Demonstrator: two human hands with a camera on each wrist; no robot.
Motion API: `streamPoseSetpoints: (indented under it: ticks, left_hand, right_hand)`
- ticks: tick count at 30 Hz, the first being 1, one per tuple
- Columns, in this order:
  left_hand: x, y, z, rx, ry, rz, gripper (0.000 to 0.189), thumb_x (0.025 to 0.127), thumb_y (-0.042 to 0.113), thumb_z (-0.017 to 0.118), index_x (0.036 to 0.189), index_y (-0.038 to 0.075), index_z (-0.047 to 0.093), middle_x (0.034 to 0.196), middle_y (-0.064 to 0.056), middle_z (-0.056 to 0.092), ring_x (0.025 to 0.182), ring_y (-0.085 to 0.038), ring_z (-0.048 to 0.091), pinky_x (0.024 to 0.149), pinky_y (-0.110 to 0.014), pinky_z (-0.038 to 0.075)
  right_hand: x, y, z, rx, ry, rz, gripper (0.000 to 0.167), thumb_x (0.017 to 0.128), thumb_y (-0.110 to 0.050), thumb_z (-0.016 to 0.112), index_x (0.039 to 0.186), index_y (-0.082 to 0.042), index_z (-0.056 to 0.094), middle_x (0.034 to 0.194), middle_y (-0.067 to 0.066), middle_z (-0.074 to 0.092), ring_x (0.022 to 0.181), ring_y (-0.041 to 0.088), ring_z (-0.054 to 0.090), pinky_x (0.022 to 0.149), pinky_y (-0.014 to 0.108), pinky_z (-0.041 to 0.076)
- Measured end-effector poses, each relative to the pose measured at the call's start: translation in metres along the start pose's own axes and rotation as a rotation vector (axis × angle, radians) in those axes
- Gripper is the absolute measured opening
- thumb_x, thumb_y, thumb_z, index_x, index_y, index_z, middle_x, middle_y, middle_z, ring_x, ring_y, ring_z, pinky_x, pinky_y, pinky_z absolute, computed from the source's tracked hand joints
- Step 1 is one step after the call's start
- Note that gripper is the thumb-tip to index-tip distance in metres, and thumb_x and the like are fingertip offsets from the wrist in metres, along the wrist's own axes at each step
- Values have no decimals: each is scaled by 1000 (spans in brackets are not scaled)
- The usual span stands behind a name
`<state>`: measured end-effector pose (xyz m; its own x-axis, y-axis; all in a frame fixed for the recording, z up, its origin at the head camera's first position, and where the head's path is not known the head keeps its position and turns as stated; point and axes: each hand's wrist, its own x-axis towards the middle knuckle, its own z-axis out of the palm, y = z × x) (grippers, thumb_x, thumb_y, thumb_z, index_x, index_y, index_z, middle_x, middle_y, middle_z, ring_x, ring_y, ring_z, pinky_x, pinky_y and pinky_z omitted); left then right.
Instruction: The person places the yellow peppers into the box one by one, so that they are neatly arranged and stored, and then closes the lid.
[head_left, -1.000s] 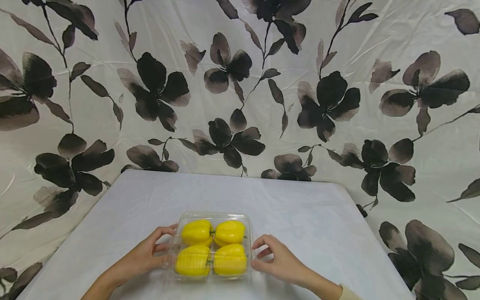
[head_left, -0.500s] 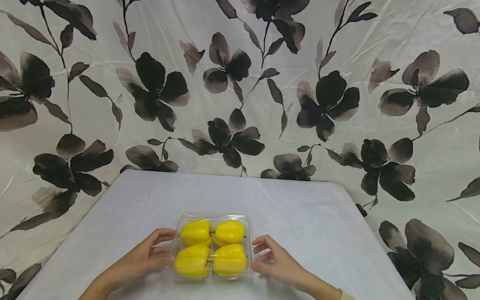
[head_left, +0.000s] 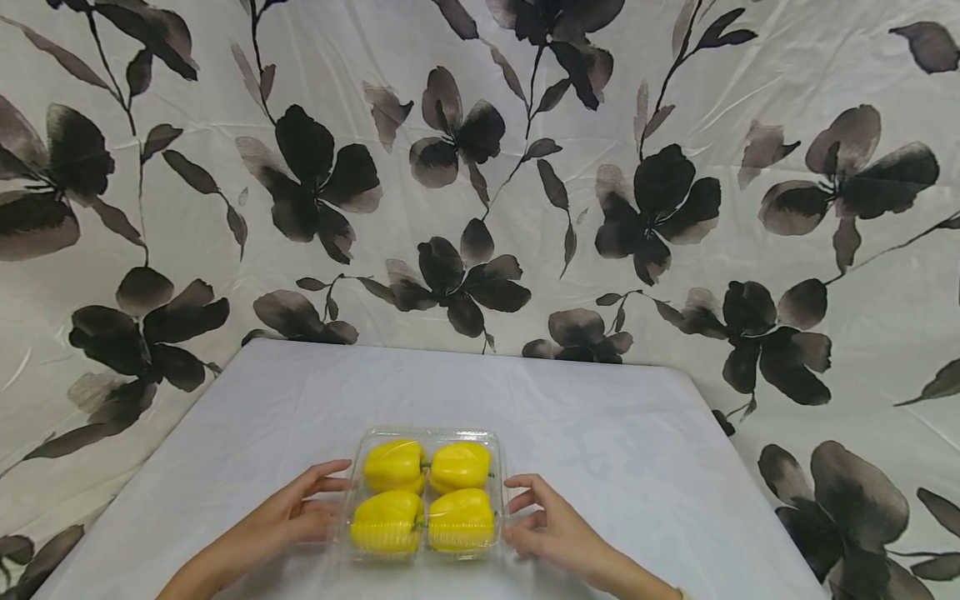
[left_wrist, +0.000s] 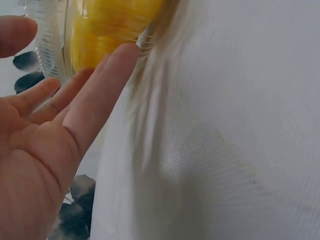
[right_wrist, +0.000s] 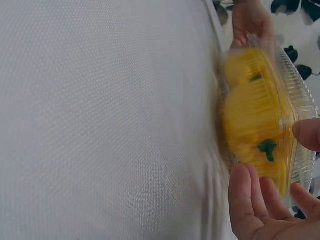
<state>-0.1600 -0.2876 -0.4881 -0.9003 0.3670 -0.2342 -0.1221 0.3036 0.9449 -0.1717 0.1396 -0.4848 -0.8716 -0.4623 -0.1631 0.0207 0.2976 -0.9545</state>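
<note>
A clear plastic clamshell box point(head_left: 431, 433) holding several yellow bell peppers point(head_left: 459, 465) sits on the white tabletop. Its lid is closed over them. To its left is my left hand point(head_left: 288, 512), fingers extended and loosely spread, the tips right by the box wall; the left wrist view shows nothing inside the palm point(left_wrist: 37, 145). My right hand point(head_left: 557, 525) is at the other side, fingers lightly bent, with fingertips and thumb close to the box's right wall. In the right wrist view a green stem point(right_wrist: 268, 149) shows through the plastic.
The table point(head_left: 600, 433) has a plain white cover, with its far edge behind the box. A white curtain point(head_left: 555, 217) printed with dark flowers hangs behind the table and on both sides.
My left hand has drawn back slightly from the box, its fingers straightening. The right hand's fingers have shifted only a little. The box stays in about the same place.
</note>
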Motion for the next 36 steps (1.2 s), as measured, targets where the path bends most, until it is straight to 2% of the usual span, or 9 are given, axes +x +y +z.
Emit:
streamPoseSetpoints:
  ticks: [5, 9, 17, 22, 29, 36]
  left_hand:
    - [-1, 1, 2, 43, 4, -21, 76, 105, 28, 68, 167, 10, 27, 151, -26, 49, 121, -32, 65, 91, -43, 63]
    - [-2, 2, 4, 54, 2, -28, 78, 105, 28, 68, 168, 10, 24, 141, -21, 54, 110, -28, 66, 88, -41, 64]
    - [-4, 2, 10, 66, -1, -66, 89, 99, 19, 73, 169, 13, 19, 117, -12, 60, 93, -27, 67, 82, -35, 62]
    - [-6, -1, 10, 23, -49, -6, 90, 101, 12, 69, 170, 8, 11, 108, -12, 60, 89, -25, 65, 80, -30, 61]
    - [-5, 0, 9, -19, -111, 56, 89, 105, 14, 65, 169, 3, 5, 98, -11, 62, 84, -19, 65, 79, -28, 62]
    - [-4, 0, 13, -39, -117, 27, 92, 105, 16, 67, 168, 1, 2, 93, -9, 64, 85, -20, 65, 81, -27, 62]
  right_hand:
    - [-1, 1, 1, 47, -4, 8, 71, 94, -15, 79, 155, -10, 44, 124, 13, 58, 92, 23, 69, 78, 34, 65]
    - [-1, 1, 0, 61, -11, 5, 74, 95, -15, 79, 157, -10, 41, 121, 13, 59, 90, 23, 69, 77, 33, 65]
    - [-1, -1, 0, 59, -31, 11, 79, 95, -16, 80, 161, -11, 38, 116, 12, 61, 86, 22, 71, 75, 33, 65]
    - [-1, -1, 0, 55, -39, 4, 81, 94, -13, 79, 162, -10, 36, 106, 9, 66, 83, 23, 71, 74, 34, 65]
    - [-1, 0, 2, 83, -50, 4, 84, 94, -11, 77, 164, -8, 32, 96, 7, 70, 80, 23, 72, 75, 34, 65]
    - [-1, 4, 5, 115, -65, -17, 84, 95, -5, 73, 165, -6, 26, 88, 4, 70, 78, 21, 71, 72, 32, 64]
